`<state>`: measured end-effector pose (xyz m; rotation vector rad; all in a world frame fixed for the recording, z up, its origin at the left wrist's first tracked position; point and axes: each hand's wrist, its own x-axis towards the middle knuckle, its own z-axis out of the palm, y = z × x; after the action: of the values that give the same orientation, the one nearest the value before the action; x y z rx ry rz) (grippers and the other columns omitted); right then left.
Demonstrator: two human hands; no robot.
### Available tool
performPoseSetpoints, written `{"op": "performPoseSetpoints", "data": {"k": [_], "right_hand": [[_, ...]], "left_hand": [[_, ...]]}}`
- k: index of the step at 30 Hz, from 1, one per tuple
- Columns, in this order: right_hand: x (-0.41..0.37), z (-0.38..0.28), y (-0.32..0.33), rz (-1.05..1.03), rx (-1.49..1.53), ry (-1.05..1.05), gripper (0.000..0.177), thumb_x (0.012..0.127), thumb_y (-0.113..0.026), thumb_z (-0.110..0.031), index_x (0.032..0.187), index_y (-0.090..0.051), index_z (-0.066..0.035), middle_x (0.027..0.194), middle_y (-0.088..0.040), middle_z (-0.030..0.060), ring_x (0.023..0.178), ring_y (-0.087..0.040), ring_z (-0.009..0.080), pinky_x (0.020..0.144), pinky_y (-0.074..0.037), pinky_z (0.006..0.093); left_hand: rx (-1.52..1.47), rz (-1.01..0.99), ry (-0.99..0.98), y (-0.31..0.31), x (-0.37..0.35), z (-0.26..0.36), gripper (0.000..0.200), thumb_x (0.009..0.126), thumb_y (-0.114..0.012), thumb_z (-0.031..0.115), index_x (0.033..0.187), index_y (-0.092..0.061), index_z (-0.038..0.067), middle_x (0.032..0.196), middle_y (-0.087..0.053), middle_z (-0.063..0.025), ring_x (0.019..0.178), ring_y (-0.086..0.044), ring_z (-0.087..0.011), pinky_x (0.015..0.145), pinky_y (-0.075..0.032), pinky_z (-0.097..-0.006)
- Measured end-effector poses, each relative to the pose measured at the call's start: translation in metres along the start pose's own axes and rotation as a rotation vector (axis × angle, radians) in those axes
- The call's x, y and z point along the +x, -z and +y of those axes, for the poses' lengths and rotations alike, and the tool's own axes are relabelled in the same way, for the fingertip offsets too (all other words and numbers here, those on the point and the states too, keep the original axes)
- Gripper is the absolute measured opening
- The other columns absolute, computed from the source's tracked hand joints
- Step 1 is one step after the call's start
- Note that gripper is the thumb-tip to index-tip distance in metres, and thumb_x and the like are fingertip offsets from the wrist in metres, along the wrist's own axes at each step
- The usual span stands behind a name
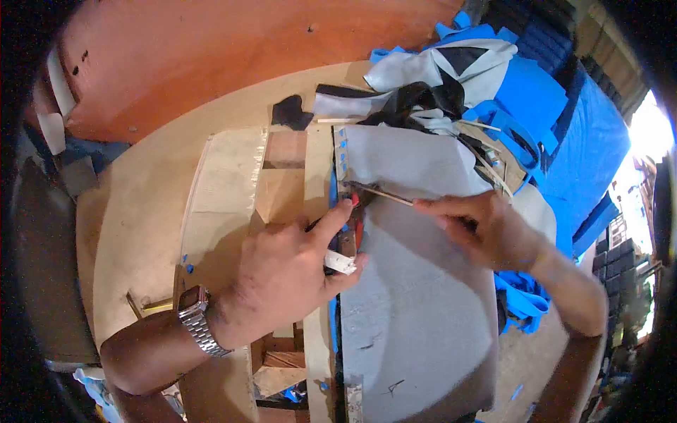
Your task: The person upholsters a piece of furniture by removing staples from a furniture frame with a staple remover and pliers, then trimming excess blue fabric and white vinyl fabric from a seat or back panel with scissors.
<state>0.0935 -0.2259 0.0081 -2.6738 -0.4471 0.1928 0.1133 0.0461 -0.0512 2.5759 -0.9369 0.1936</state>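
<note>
From my remote seat I see the left hand [289, 271], with a metal wristwatch [197, 321] on its wrist, lying over the edge of a grey sheet [416, 296]. Its index finger is stretched forward, while the thumb and curled fingers are pinched on a small white piece [340, 262].

The right hand [486, 229] lies flat on the sheet, its fingers drawn together around the end of a thin rod [381, 192]. The rod lies nearly level on the sheet. Its long axis runs from the right fingertips across towards the left hand, rising slightly away from me. Its free end points at the sheet's edge, just beyond the left index fingertip. I cannot tell whether tip and finger touch.

A wooden frame [226, 190] lies under and outside the left hand. Blue fabric [529, 92] is heaped beyond the right hand.
</note>
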Motion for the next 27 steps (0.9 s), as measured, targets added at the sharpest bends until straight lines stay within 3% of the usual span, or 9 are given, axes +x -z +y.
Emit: {"op": "performPoseSetpoints", "data": {"k": [3, 4, 8, 11, 14, 15, 20, 23, 27], "right_hand": [[0.003, 0.007, -0.003, 0.185, -0.043, 0.297, 0.028, 0.088, -0.061, -0.004, 0.113, -0.071, -0.011, 0.090, -0.072, 0.0180, 0.078, -0.069, 0.0374, 0.074, -0.056, 0.0445], [0.002, -0.004, 0.010, 0.081, -0.066, 0.209, 0.027, 0.088, -0.059, -0.007, 0.113, -0.071, -0.011, 0.092, -0.071, 0.0182, 0.082, -0.068, 0.0391, 0.077, -0.055, 0.0466], [0.016, -0.022, 0.034, 0.003, -0.337, 0.274, 0.027, 0.091, -0.055, -0.014, 0.112, -0.071, -0.012, 0.091, -0.071, 0.0176, 0.088, -0.068, 0.0383, 0.082, -0.054, 0.0491], [0.025, -0.027, 0.037, -0.009, -0.400, 0.326, 0.028, 0.089, -0.056, -0.012, 0.113, -0.071, -0.013, 0.089, -0.071, 0.0177, 0.083, -0.068, 0.0383, 0.078, -0.055, 0.0485], [0.014, -0.012, 0.014, 0.010, -0.176, 0.156, 0.031, 0.088, -0.057, -0.008, 0.116, -0.070, -0.014, 0.088, -0.071, 0.0189, 0.078, -0.068, 0.0380, 0.073, -0.056, 0.0469], [0.005, 0.010, -0.010, 0.106, 0.019, 0.156, 0.036, 0.087, -0.058, -0.005, 0.120, -0.069, -0.014, 0.088, -0.070, 0.0202, 0.075, -0.068, 0.0377, 0.070, -0.057, 0.0454], [-0.006, 0.017, -0.031, 0.260, -0.026, 0.224, 0.037, 0.087, -0.058, -0.005, 0.121, -0.068, -0.015, 0.088, -0.071, 0.0187, 0.078, -0.069, 0.0376, 0.071, -0.057, 0.0442], [-0.002, -0.001, -0.001, 0.129, -0.007, 0.164, 0.036, 0.086, -0.058, -0.006, 0.120, -0.069, -0.014, 0.090, -0.071, 0.0181, 0.082, -0.068, 0.0382, 0.075, -0.056, 0.0455], [0.009, -0.019, 0.027, 0.056, -0.225, 0.260, 0.030, 0.087, -0.058, -0.008, 0.113, -0.071, -0.012, 0.093, -0.071, 0.0189, 0.088, -0.068, 0.0387, 0.083, -0.054, 0.0477]], "left_hand": [[0.057, -0.007, 0.010, 0.009, 0.000, 0.005, 0.063, 0.088, -0.067, 0.046, 0.139, -0.050, 0.014, 0.066, -0.061, -0.0155, 0.058, -0.065, -0.0342, 0.054, -0.054, -0.0445], [0.073, 0.021, -0.005, 0.005, 0.001, 0.003, 0.063, 0.088, -0.067, 0.048, 0.138, -0.052, 0.013, 0.064, -0.060, -0.0149, 0.055, -0.065, -0.0334, 0.052, -0.054, -0.0435], [0.099, 0.041, -0.014, 0.005, 0.001, 0.003, 0.062, 0.088, -0.066, 0.050, 0.137, -0.054, 0.013, 0.061, -0.059, -0.0142, 0.053, -0.064, -0.0327, 0.050, -0.053, -0.0424], [0.077, -0.012, 0.020, 0.012, 0.002, 0.006, 0.062, 0.088, -0.066, 0.050, 0.137, -0.054, 0.013, 0.064, -0.060, -0.0148, 0.054, -0.065, -0.0329, 0.050, -0.054, -0.0424], [0.070, -0.061, 0.044, 0.010, 0.003, 0.004, 0.062, 0.090, -0.065, 0.046, 0.141, -0.047, 0.015, 0.070, -0.063, -0.0188, 0.063, -0.066, -0.0373, 0.058, -0.056, -0.0472], [0.055, -0.067, 0.046, 0.008, 0.004, 0.006, 0.062, 0.090, -0.066, 0.045, 0.140, -0.046, 0.015, 0.071, -0.063, -0.0186, 0.063, -0.066, -0.0374, 0.058, -0.055, -0.0472], [-0.011, -0.009, 0.025, 0.005, 0.001, 0.006, 0.060, 0.089, -0.069, 0.039, 0.139, -0.047, 0.015, 0.071, -0.063, -0.0173, 0.064, -0.067, -0.0371, 0.059, -0.055, -0.0466], [0.016, 0.005, 0.015, 0.004, 0.000, 0.004, 0.061, 0.088, -0.070, 0.038, 0.140, -0.047, 0.015, 0.071, -0.063, -0.0169, 0.063, -0.066, -0.0358, 0.058, -0.055, -0.0455], [0.032, -0.028, 0.035, 0.003, -0.001, 0.000, 0.063, 0.089, -0.070, 0.040, 0.141, -0.046, 0.015, 0.071, -0.063, -0.0164, 0.062, -0.066, -0.0343, 0.057, -0.055, -0.0444]]}}
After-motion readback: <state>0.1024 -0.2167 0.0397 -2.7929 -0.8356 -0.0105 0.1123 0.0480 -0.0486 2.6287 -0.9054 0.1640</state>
